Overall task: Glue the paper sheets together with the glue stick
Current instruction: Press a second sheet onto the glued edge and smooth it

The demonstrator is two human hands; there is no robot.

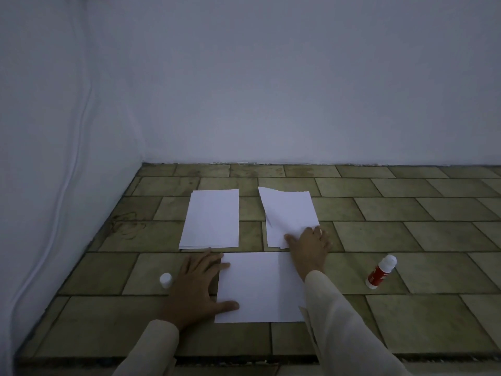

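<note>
A single white sheet (pixel 260 289) lies on the tiled floor right in front of me. My left hand (pixel 196 287) rests flat on its left edge, fingers spread. Beyond it lie two white paper stacks: a neat left stack (pixel 211 218) and a right stack (pixel 288 213) whose top sheet is skewed. My right hand (pixel 310 246) lies with its fingers on the near right corner of the right stack; whether it pinches a sheet I cannot tell. A red and white glue stick (pixel 381 271) lies on its side at the right. Its white cap (pixel 166 280) stands left of my left hand.
The floor (pixel 406 213) is olive-brown tile, bounded by a white wall (pixel 271 90) at the back and another on the left. A white cable (pixel 67 172) runs down the left wall. A floor edge crosses the bottom of the view.
</note>
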